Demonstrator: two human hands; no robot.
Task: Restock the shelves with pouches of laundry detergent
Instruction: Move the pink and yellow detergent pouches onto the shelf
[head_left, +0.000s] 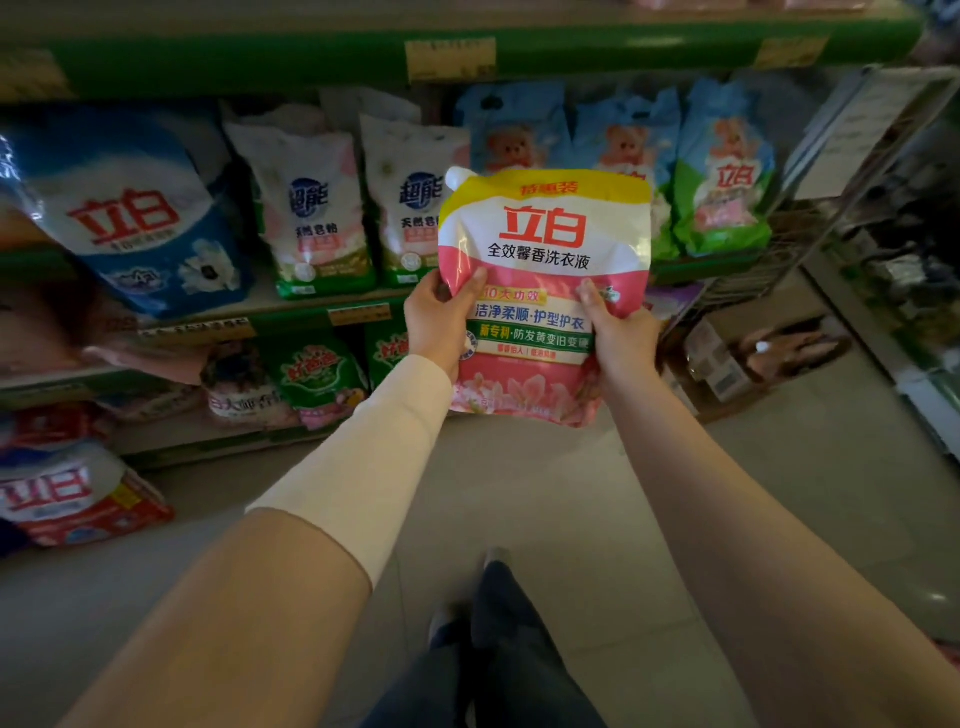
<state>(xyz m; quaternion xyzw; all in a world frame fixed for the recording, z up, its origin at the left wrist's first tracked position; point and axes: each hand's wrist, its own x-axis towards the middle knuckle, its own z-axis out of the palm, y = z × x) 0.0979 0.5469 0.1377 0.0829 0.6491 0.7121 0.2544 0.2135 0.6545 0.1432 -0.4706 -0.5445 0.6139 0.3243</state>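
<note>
**Pink pouch held up in front of the shelves**

While both arms reach forward, a pink, white and yellow detergent pouch (545, 270) is held upright in the air between the two hands, in front of the green-edged shelves (311, 57) and touching none of them. Its white spout cap sits at the upper left corner and its printed face is turned to the camera.

The left hand (441, 322) grasps the pouch's lower left edge, thumb pressed on the front and the other fingers hidden behind it. A pale sleeve (374, 457) covers that forearm from wrist to mid-arm. The right hand (621, 332) grasps the lower right edge in the same way, thumb on the front; that arm is bare.

Behind the pouch, on the middle shelf, two white bags (358, 208) with blue round logos stand side by side, just left of the pouch. Further left a large blue and white bag (140, 223) leans at a tilt. To the right stand blue and green bags with a bear picture (722, 171), partly hidden by the pouch. Yellow price tags (451, 58) are fixed to the shelf edges.

On the lower shelf are green bags (317, 374), and a red and white bag (72, 499) lies near the floor at the left. Cardboard boxes (717, 364) sit on the tiled floor (571, 493) at the right, beside a wire rack (779, 249). Dark trouser legs and a shoe (496, 613) show at the bottom.
</note>
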